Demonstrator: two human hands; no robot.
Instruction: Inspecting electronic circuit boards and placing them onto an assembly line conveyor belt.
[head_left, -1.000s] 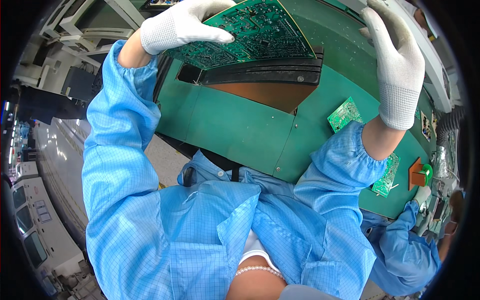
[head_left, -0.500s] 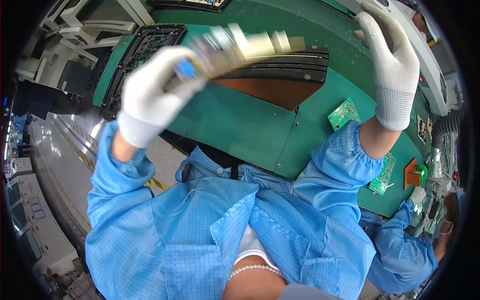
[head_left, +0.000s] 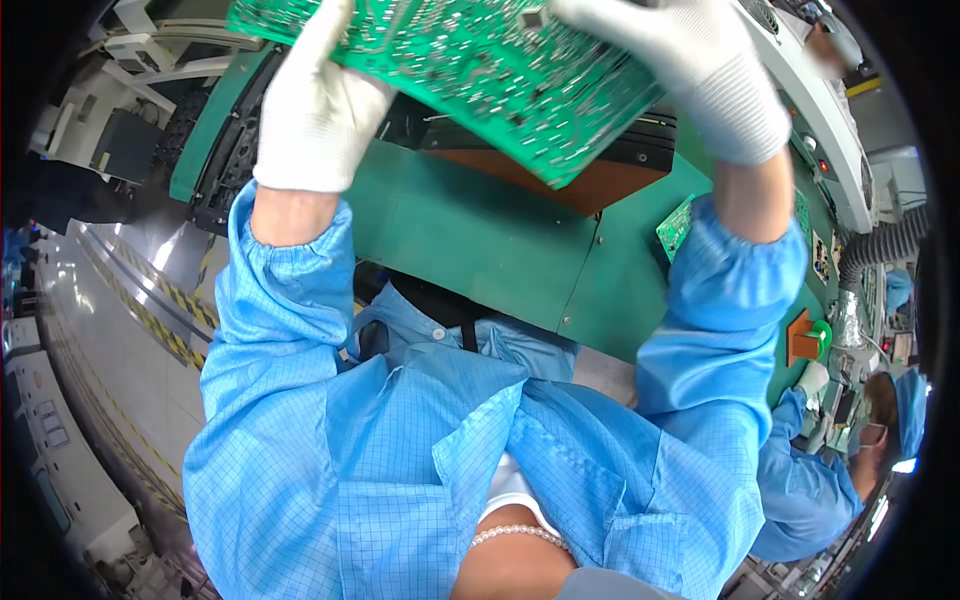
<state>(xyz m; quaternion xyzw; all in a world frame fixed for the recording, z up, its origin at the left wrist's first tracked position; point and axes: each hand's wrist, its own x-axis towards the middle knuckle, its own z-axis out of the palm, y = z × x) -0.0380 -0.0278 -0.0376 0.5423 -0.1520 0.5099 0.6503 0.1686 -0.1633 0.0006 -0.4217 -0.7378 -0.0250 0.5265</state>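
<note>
Circuit board (head_left: 490, 85), now in both hands (head_left: 318, 130)

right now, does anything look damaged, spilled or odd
Nothing stands out: the left hand and right hand hold the large green circuit board at a slant over the green bench; no spill shows. The board's top runs out of view and parts blur, so small damage can't be ruled out.

The green bench (head_left: 470, 240) carries a black-and-brown stand (head_left: 610, 180), a small circuit board (head_left: 675, 228) and, apparently, a black frame (head_left: 232, 155).
</note>
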